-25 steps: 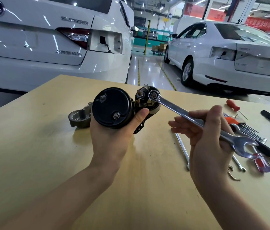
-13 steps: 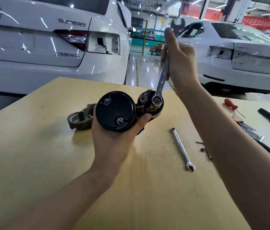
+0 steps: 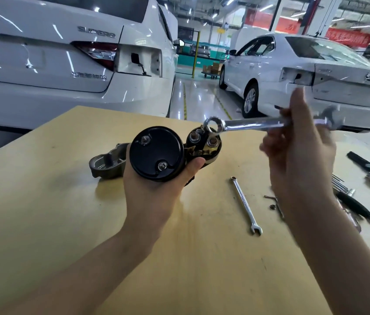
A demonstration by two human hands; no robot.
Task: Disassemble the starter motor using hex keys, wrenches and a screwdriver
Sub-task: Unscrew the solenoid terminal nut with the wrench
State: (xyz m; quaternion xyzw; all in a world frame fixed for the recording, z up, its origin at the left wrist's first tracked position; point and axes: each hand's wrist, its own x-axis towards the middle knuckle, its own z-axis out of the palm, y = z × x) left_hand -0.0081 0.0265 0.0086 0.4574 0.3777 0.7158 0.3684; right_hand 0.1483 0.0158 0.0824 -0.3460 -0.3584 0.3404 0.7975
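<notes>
The left hand (image 3: 154, 196) holds the starter motor (image 3: 156, 153) just above the wooden bench (image 3: 43, 212), thumb wrapped up along the right side of the black body and fingers curled behind it. The round black end cap (image 3: 155, 153) faces the camera, with one nut near its top and another near its lower edge. To the right of the cap sits the solenoid end (image 3: 204, 142), showing two studs with nuts. The grey aluminium nose housing (image 3: 106, 162) sticks out behind to the left.

The right hand (image 3: 300, 153) is blurred; its grip is closed around the shank of a combination wrench (image 3: 254, 125), which lies roughly level. The ring end (image 3: 213, 125) hovers just above the solenoid studs, not seated on either nut. The open end shows, smeared, past the hand to the right.

On the bench lie a smaller wrench (image 3: 245, 205), a small hex key (image 3: 270, 197) with a loose nut (image 3: 272, 207) beside it, and a cluster of dark-handled tools (image 3: 356, 205) near the right edge.

Two white cars (image 3: 66, 64) stand beyond the bench
</notes>
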